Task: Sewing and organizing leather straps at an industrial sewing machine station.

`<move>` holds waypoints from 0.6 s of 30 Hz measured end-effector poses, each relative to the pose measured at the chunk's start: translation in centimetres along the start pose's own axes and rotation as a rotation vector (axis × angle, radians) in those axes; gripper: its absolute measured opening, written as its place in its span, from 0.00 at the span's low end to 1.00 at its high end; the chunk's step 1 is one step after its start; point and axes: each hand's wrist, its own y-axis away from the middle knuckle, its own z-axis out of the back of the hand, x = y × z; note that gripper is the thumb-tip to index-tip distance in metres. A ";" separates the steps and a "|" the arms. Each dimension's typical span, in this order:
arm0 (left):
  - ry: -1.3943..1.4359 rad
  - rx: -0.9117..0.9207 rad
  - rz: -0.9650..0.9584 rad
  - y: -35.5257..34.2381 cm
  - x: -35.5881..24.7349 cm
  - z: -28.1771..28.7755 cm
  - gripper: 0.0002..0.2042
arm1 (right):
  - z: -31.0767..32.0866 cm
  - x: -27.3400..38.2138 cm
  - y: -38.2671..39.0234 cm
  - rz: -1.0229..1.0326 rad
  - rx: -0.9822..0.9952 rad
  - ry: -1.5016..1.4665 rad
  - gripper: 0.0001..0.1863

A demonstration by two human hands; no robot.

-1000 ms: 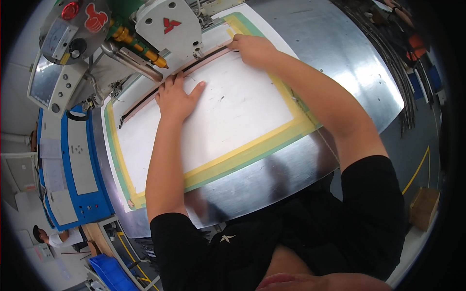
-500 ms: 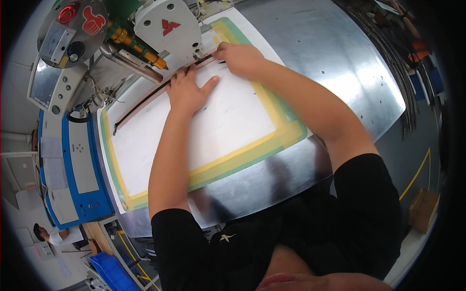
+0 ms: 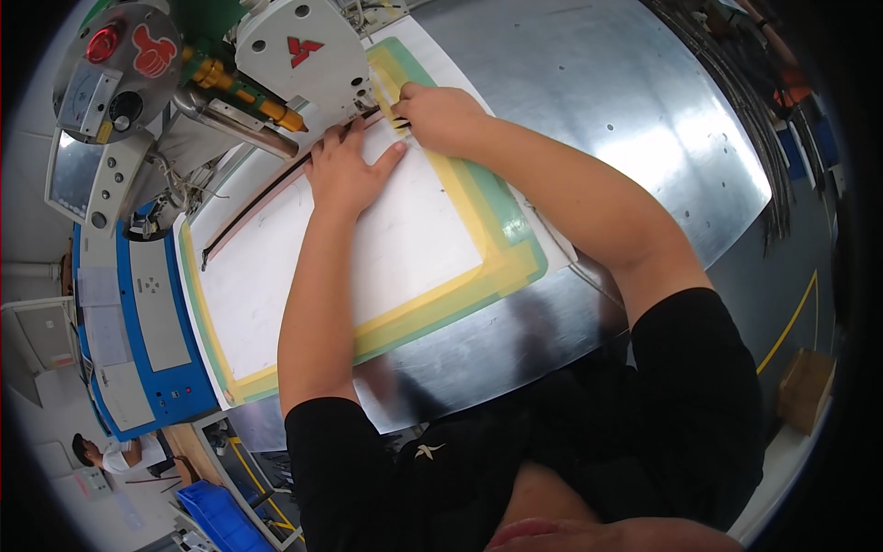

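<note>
Long thin black strip (image 3: 246,215), zipper-like, lies in a pink-edged slot along the far side of a flat white rectangular panel (image 3: 276,294) bordered in yellow and green tape. Panel sits on a broad silver metal tabletop (image 3: 570,83), its far edge reaching under a bulky white machine head (image 3: 308,60); slender gold-coloured pointed fitting (image 3: 290,120) beside it, on the left. Left hand (image 3: 345,175) flat, its grip open: fingers spread, tips at the slot, palm on the white sheet, nothing held. Right hand (image 3: 441,118) at the strip's right end, over the taped right border; fingers curled, thumb and fingertips together or nearly so. Whether that grip is closed on the strip, cannot tell: the tips hide the spot. Progress, by my reading: strip already laid in the slot, its loose dark tail at the left end; the greater part of its length lies left of the machine head, only a short stretch right of it. Suggests work well along, with the right end left to deal with. Whether any stretch is fastened cannot be made out; no seam legible at this size.
</note>
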 end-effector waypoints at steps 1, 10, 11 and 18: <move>-0.011 -0.005 -0.003 0.1 0.1 0.0 0.42 | -0.1 0.0 0.1 0.000 -0.001 -0.001 0.17; -0.067 -0.150 -0.058 3.2 7.0 0.3 0.29 | -0.6 -0.9 0.4 0.034 -0.017 0.012 0.15; -0.034 -0.164 -0.028 4.0 9.8 0.8 0.29 | -0.4 -0.5 0.3 0.048 0.002 0.007 0.15; -0.054 -0.108 0.404 8.1 27.4 3.7 0.28 | 0.0 -0.3 -0.3 -0.023 0.082 0.013 0.16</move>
